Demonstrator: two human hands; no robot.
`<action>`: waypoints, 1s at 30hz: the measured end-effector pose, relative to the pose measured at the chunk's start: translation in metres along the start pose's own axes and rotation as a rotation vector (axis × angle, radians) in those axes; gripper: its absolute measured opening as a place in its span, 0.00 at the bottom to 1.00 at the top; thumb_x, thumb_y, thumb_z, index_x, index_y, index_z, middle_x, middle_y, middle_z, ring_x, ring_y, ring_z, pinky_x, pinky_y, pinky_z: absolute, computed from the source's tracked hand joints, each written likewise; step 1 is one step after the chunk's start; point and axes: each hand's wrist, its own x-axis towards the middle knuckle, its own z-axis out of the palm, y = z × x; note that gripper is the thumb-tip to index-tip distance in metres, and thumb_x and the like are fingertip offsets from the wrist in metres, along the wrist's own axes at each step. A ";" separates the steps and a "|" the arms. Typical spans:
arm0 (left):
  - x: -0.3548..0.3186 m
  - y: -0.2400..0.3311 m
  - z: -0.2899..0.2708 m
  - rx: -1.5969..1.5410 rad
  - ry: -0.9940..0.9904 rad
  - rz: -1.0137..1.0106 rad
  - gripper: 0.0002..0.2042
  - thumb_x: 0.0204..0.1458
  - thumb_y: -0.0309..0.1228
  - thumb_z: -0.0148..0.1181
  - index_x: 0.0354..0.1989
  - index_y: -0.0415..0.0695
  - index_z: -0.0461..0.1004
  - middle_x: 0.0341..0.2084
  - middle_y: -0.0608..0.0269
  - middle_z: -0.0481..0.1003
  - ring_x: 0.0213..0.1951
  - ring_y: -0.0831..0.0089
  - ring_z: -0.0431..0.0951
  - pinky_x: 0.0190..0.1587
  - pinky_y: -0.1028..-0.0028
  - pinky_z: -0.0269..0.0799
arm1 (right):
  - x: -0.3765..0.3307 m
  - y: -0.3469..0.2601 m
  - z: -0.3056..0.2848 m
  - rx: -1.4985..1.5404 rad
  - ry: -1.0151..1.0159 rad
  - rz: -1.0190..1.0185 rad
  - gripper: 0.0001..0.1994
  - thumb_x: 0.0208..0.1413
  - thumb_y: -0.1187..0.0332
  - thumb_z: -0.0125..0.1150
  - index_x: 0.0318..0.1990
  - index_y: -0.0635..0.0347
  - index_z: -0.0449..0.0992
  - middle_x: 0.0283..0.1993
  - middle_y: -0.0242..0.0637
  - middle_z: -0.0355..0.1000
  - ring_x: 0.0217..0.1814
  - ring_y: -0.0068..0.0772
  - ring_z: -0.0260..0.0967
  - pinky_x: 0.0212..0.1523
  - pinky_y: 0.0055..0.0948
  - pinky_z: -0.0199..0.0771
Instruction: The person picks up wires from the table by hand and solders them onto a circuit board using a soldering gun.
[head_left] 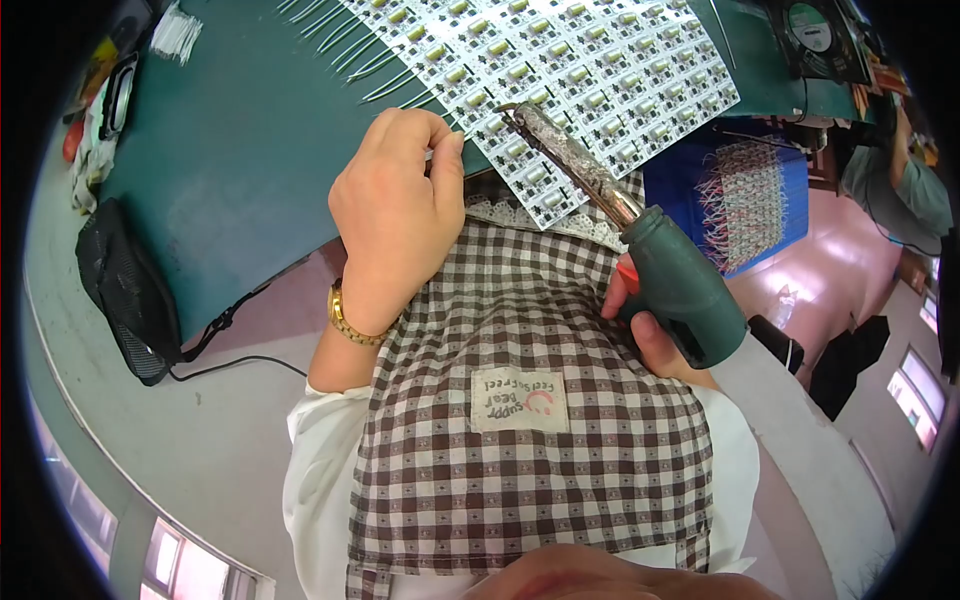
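Note:
My right hand (655,345) is wrapped round the dark green handle of a soldering gun (690,290) with a red trigger. Its long, stained metal barrel slants up and left, and the bent tip is over a white circuit board panel (560,75). Rows of small components with yellowish parts cover the panel, which overhangs the near table edge. At the panel's left edge my left hand (395,200) is closed in a pinch on what looks like a thin wire (458,133), mostly hidden by the fingers. Several pale wires (375,65) stick out along that edge.
The panel lies on a green-topped table (230,150). A bundle of white wires (177,35) lies at the far left. Below right is a blue bin (790,205) of wired boards. A black mesh bag (125,285) is at the left edge. Another person (905,185) is at the right.

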 end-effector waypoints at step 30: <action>-0.010 0.003 0.001 -0.079 -0.011 -0.007 0.04 0.47 0.26 0.61 0.27 0.45 0.70 0.24 0.64 0.71 0.22 0.65 0.72 0.22 0.69 0.64 | -0.009 0.003 0.023 0.242 0.249 0.025 0.25 0.55 0.55 0.59 0.56 0.58 0.65 0.34 0.38 0.67 0.36 0.28 0.64 0.40 0.28 0.64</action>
